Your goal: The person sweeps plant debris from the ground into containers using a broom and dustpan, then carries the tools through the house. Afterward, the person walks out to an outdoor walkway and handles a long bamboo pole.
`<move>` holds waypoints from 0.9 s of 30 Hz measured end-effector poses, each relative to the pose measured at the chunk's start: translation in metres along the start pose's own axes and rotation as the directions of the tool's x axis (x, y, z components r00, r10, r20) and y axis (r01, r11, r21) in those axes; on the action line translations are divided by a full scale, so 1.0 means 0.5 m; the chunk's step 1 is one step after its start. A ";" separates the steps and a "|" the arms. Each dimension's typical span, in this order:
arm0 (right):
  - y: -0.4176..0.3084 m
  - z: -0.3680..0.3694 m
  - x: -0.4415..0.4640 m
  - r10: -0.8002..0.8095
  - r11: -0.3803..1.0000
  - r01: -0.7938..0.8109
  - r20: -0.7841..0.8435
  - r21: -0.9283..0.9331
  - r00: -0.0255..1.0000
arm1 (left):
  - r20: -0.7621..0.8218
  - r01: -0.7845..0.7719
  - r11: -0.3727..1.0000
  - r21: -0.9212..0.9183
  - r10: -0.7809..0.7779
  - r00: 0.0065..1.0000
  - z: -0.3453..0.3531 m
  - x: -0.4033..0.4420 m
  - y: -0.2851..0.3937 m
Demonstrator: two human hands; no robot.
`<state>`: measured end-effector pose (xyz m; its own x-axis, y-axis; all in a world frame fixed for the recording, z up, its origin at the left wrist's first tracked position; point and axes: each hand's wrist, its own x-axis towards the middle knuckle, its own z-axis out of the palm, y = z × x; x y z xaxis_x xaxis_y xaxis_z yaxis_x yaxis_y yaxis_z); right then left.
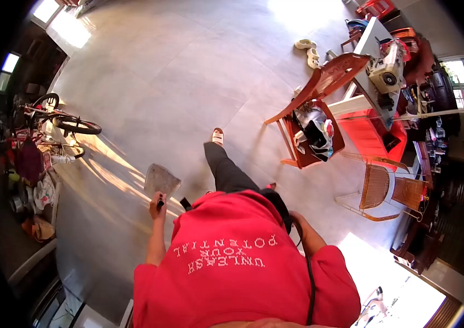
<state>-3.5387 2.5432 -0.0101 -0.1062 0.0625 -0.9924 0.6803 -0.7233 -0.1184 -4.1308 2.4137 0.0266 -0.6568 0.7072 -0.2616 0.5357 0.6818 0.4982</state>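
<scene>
My left hand (158, 205) is closed around the dark handle of a grey, flat dustpan (162, 180), held out low to the left of my body above the floor. The pan's broad end points away from me. My right hand (296, 220) is at my right hip, beside a black item (280, 208) that may be a bag. A thin black cord (309, 279) runs down my right side past that arm. The fingers of the right hand are mostly hidden, so what they hold cannot be made out.
A wooden chair (325, 82) bearing several items stands right, near a sewing machine (388, 71) on a table. A wicker chair (377, 186) and red box (371, 134) are close by. Bicycles (79, 124) stand left. Pale shoes (312, 56) lie on the grey floor (172, 82).
</scene>
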 end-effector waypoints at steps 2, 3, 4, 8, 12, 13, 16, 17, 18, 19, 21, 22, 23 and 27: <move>-0.107 -0.020 0.016 -0.003 1.000 0.003 -0.020 0.002 1.000 | 0.020 0.008 0.998 -0.065 -0.007 1.000 -0.006 0.104 0.041; -0.162 -0.031 0.011 -0.003 1.000 0.003 -0.032 0.006 0.999 | 0.038 0.009 0.995 -0.095 -0.006 0.999 -0.015 0.150 0.063; -0.221 -0.049 0.005 -0.008 1.000 0.009 -0.046 0.021 0.999 | 0.044 0.004 0.988 -0.151 0.003 0.999 -0.021 0.200 0.093; -0.459 -0.129 -0.038 -0.055 0.991 0.068 -0.113 0.115 0.992 | -0.030 -0.081 0.994 -0.068 0.079 0.996 -0.027 0.443 0.225; -0.506 -0.211 0.034 -0.067 0.994 0.070 -0.040 0.089 0.997 | 0.074 -0.137 0.982 -0.129 0.147 0.986 -0.014 0.642 0.336; -0.506 -0.237 0.095 0.003 1.000 -0.004 0.063 0.019 0.998 | 0.109 -0.066 0.996 -0.057 0.072 0.991 -0.030 0.672 0.418; -0.582 -0.272 0.160 0.238 0.962 -0.199 0.212 -0.189 0.948 | 0.122 -0.184 0.982 -0.041 0.188 0.975 0.015 0.812 0.483; -0.625 -0.266 0.137 0.241 0.961 -0.221 0.113 -0.165 0.964 | 0.162 -0.163 0.985 -0.054 0.170 0.972 0.033 0.873 0.506; -0.684 -0.273 0.123 0.214 0.969 -0.205 0.057 -0.137 0.975 | 0.201 -0.146 0.987 -0.065 0.156 0.967 0.060 0.940 0.521; -0.734 -0.283 0.119 0.191 0.977 -0.188 0.022 -0.101 0.981 | 0.245 -0.128 0.989 -0.071 0.142 0.959 0.069 1.004 0.547; -0.840 -0.305 0.111 0.142 0.990 -0.142 -0.020 -0.025 0.990 | 0.265 -0.200 0.979 -0.029 0.201 0.943 0.075 1.130 0.615; -0.890 -0.321 0.108 0.125 0.992 -0.125 -0.038 0.003 0.991 | 0.287 -0.221 0.974 -0.049 0.226 0.931 0.075 1.187 0.653; -0.946 -0.341 0.105 0.108 0.994 -0.107 -0.054 0.021 0.993 | 0.299 -0.248 0.966 -0.074 0.259 0.918 0.080 1.254 0.703; -1.115 -0.439 0.123 0.074 0.992 -0.064 -0.094 0.105 0.993 | 0.258 -0.368 0.926 -0.080 0.376 0.890 0.114 1.467 0.895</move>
<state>-3.7650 3.1013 -0.0127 0.0128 0.0734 -0.9972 0.6058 -0.7940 -0.0507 -4.3427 3.2481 0.0103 -0.2465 0.9339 -0.2589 0.6953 0.3565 0.6241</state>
